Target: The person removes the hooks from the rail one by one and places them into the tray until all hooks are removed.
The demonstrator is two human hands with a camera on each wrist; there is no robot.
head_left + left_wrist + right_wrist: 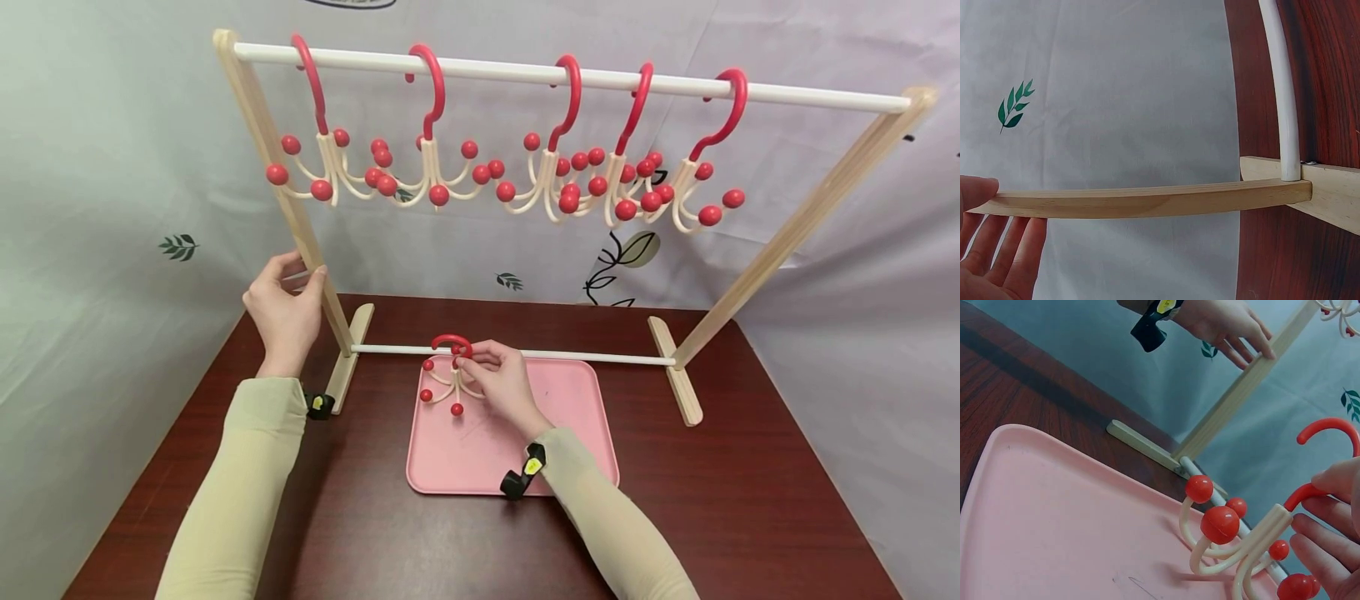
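Observation:
My left hand [285, 312] pinches the left wooden post [333, 310] of a hanging rack. In the left wrist view the thumb lies along one side of the post [1147, 203] and the fingertips touch the other. Over a pink tray [510, 458], my right hand [506, 387] holds a small hanger [456, 382] with a red hook, cream curved prongs and red ball tips. Its red neck is pinched between thumb and fingers in the right wrist view, hook upward, with the prongs [1244, 553] spreading close over the tray. Part of the hook is hidden by the hand.
Several like hangers [431, 158] hang from the rack's white top rod [495, 71]. A lower white rod [600, 357] runs behind the tray between two wooden feet [678, 379]. Everything stands on a dark red-brown table [375, 517], with pale patterned cloth [465, 250] behind.

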